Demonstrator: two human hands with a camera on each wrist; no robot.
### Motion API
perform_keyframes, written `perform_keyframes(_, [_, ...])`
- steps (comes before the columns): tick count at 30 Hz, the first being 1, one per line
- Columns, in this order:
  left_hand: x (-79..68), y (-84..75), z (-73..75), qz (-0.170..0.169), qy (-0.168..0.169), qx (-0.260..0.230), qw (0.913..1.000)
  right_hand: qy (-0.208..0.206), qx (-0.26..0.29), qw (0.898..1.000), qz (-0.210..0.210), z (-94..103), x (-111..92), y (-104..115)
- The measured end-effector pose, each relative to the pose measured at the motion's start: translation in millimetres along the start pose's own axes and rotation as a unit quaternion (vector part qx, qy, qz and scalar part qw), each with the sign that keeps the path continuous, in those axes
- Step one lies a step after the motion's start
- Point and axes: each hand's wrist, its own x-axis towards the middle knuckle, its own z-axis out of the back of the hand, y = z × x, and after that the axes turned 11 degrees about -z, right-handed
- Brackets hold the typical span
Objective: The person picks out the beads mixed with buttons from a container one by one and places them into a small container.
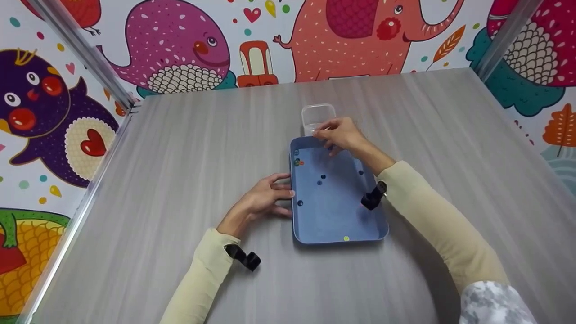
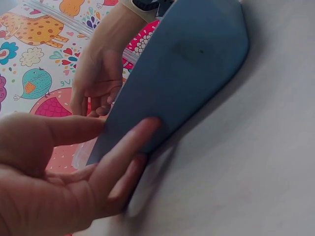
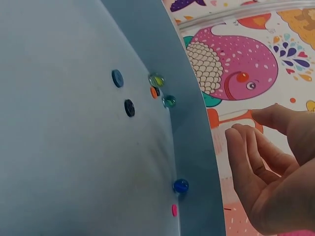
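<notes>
A blue rectangular tray (image 1: 339, 220) lies on the table. My left hand (image 1: 265, 195) rests at its left side, its fairly straight fingers touching the outer wall; the left wrist view shows the fingertips on that wall. Beyond the tray's far end is a clear plastic container (image 1: 318, 110), with my right hand (image 1: 343, 134) over its near rim. In the right wrist view that hand's thumb and bent fingers stand apart, nothing visible between them. Inside the tray are a dark button (image 3: 129, 107), a blue button (image 3: 117, 78), a blue marble (image 3: 180, 186) and a pink piece (image 3: 174, 210).
Greenish marbles (image 3: 169, 101) and an orange button (image 3: 154, 92) sit along the tray's inner wall. A yellow button (image 1: 346, 238) lies at its near edge. Walls with cartoon animals (image 1: 180, 45) border the grey table (image 1: 202, 144) at the back and sides.
</notes>
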Motion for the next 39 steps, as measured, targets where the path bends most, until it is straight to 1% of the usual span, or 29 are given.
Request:
perform_keyframes(5, [0.0, 0.8, 0.9, -0.004, 0.005, 0.004, 1.0000, 0.010, 0.000, 1.000, 0.002, -6.2, -2, 0])
perform_keyframes(10, [0.4, 0.6, 0.9, 0.000, 0.002, 0.008, 1.0000, 0.024, -0.009, 1.000, -0.001, -11.9, -3, -2])
perform_keyframes(15, [0.7, -0.4, 1.3, 0.006, -0.003, 0.010, 0.9999, 0.027, -0.015, 1.000, 0.006, -18.0, -5, -2])
perform_keyframes(21, [-0.1, 0.0, 1.3, 0.005, -0.001, 0.003, 1.0000, 0.029, -0.027, 0.999, 0.013, -28.4, -6, -5])
perform_keyframes(32, [0.1, -0.6, 0.9, -0.001, 0.001, 0.003, 1.0000, 0.052, -0.050, 0.997, 0.011, -41.2, -2, -12])
perform_keyframes(35, [0.5, -0.4, 0.8, -0.004, 0.005, 0.004, 1.0000, 0.063, -0.055, 0.996, 0.000, -43.8, -1, -14])
perform_keyframes(39, [0.7, 0.7, 0.6, -0.004, 0.004, 0.000, 1.0000, 0.077, -0.051, 0.995, -0.024, -48.4, 0, -17])
